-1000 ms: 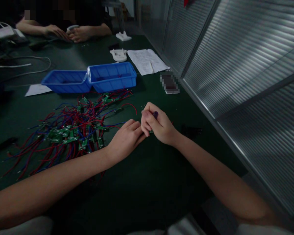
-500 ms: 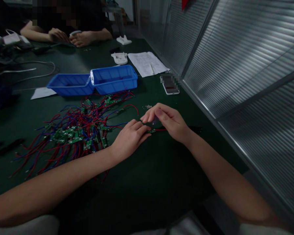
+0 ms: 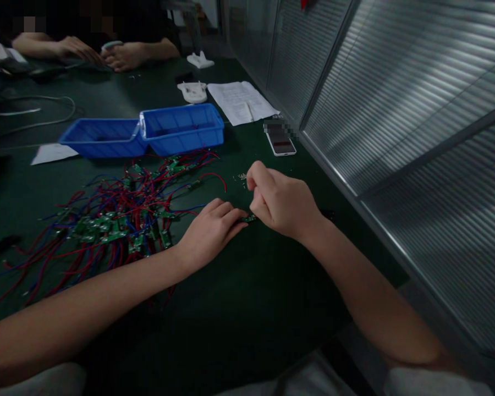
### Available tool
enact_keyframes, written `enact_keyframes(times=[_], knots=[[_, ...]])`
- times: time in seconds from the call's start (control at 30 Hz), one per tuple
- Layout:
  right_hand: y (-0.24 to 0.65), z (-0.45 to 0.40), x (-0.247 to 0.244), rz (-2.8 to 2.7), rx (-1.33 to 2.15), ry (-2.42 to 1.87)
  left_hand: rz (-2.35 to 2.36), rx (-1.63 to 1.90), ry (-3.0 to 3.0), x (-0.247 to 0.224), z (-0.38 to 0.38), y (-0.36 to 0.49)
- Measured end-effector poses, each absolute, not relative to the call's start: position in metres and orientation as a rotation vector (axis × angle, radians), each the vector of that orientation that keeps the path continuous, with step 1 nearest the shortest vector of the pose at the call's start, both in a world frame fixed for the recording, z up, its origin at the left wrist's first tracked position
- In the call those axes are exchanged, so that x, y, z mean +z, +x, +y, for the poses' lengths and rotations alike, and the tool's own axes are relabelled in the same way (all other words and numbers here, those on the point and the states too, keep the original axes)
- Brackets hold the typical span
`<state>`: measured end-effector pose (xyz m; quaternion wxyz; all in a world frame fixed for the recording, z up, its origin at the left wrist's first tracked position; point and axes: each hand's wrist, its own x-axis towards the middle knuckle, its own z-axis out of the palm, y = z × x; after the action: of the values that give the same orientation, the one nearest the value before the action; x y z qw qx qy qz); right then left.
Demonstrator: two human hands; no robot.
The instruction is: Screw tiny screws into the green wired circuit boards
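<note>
My left hand (image 3: pixel 210 228) rests on the table with its fingers pinched on the end of a small green circuit board (image 3: pixel 249 218). Just right of it, my right hand (image 3: pixel 282 203) is curled into a fist above the board's other end. Whatever the fist holds is hidden by its fingers. Tiny metal pieces (image 3: pixel 242 177), perhaps screws, lie loose behind the hands. To the left spreads a tangled pile of green circuit boards (image 3: pixel 103 226) with red and blue wires.
Two blue bins (image 3: pixel 183 132) stand behind the pile. Further right lie printed papers (image 3: pixel 239 99) with a pen and a phone (image 3: pixel 280 140). White plastic parts (image 3: pixel 192 92) sit beyond. Across the table are a co-worker's hands (image 3: pixel 121 55). A glass partition with blinds (image 3: pixel 396 99) borders the right.
My right hand has turned and closed into a tighter fist, hiding the clear object glimpsed under it before. My left hand keeps its hold on the board. The whole view has shifted slightly.
</note>
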<state>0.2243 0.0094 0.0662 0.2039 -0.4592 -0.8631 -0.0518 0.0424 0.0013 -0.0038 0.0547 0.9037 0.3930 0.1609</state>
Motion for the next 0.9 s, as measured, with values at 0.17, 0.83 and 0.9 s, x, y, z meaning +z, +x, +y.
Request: enact_keyframes(times=[0.17,0.83,0.9], knots=[[0.246,0.006,0.067,-2.513,0.111,-1.22,1.19,0.44,2.701,-0.002,0.002,0.042],[0.255,0.007,0.053,-2.352,-0.052,-1.209,1.204,0.464,2.685,0.0,0.0,0.043],[0.251,0.003,0.054,-2.329,-0.127,-1.256,1.203,0.447,2.672,0.0,0.001,0.043]])
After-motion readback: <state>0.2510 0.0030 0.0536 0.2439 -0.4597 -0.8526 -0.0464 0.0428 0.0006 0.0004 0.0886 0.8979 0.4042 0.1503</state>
